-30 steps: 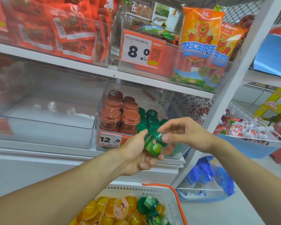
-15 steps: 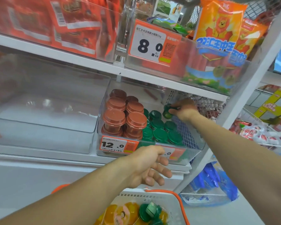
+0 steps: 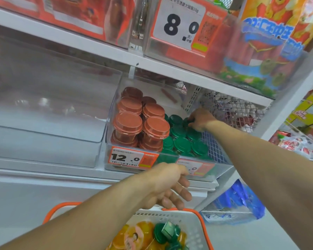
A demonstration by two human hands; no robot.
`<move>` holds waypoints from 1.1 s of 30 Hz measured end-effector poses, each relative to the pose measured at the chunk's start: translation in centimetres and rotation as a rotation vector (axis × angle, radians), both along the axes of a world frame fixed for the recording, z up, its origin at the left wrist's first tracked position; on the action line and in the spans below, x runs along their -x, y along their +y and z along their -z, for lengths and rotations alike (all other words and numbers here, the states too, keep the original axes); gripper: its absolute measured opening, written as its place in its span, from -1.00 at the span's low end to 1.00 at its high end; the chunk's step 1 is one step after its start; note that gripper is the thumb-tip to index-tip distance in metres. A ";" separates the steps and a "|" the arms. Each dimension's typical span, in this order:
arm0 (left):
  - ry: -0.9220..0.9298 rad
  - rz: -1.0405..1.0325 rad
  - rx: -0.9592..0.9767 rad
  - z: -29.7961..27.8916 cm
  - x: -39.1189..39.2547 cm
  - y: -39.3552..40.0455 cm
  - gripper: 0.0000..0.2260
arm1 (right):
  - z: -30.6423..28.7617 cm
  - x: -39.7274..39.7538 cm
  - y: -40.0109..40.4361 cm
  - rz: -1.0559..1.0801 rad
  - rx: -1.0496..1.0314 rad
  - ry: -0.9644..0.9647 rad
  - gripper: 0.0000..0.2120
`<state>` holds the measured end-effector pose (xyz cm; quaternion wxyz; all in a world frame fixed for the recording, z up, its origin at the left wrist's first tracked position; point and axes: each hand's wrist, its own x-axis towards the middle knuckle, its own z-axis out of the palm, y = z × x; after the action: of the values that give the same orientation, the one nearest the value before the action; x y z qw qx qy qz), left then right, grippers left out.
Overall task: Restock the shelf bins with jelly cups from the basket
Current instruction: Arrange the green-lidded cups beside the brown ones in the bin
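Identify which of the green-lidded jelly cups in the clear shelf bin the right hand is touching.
The rearmost green-lidded jelly cup, at the back of the clear shelf bin near the wire mesh; the right hand covers it, the others lie nearer the front, untouched.

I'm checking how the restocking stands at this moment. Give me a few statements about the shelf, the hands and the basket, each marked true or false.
1. The right hand reaches to the back of the green jelly cups in the shelf bin. True.
2. The left hand grips a green cup. False: it holds nothing and hangs with loose fingers above the basket.
3. The red-lidded cups stand to the left of the green ones. True.
4. The price tag in front of the red-lidded cups reads 8.0. False: it reads 12.0.
5. The basket is empty. False: orange jelly cups and green ones lie in it.
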<state>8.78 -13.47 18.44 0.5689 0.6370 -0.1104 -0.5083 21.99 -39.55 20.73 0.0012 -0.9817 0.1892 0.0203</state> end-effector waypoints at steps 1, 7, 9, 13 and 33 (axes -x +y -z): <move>0.002 -0.002 0.004 -0.1 0.1 -0.1 -0.76 | -0.1 0.0 0.0 0.008 0.004 0.014 -0.71; -0.020 0.011 -0.004 -0.3 0.5 -0.1 -0.76 | -1.1 1.2 1.0 0.048 -0.012 0.089 -0.59; -0.034 0.004 -0.010 -0.6 0.6 -0.1 -0.76 | -1.9 2.6 1.8 0.005 -0.031 0.041 -0.55; -0.141 0.014 -0.063 0.0 0.8 -0.5 -0.76 | -3.3 8.0 4.9 -0.241 -0.113 -0.513 -0.66; -0.664 0.370 -0.604 24.5 16.9 -1.2 -0.35 | 23.5 34.1 7.9 -0.097 -0.401 0.220 -0.48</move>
<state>-8.16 -14.71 -6.08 0.1925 0.8712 -0.2448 -0.3794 -12.06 -31.66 -2.75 0.1747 -0.9617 0.1329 0.1642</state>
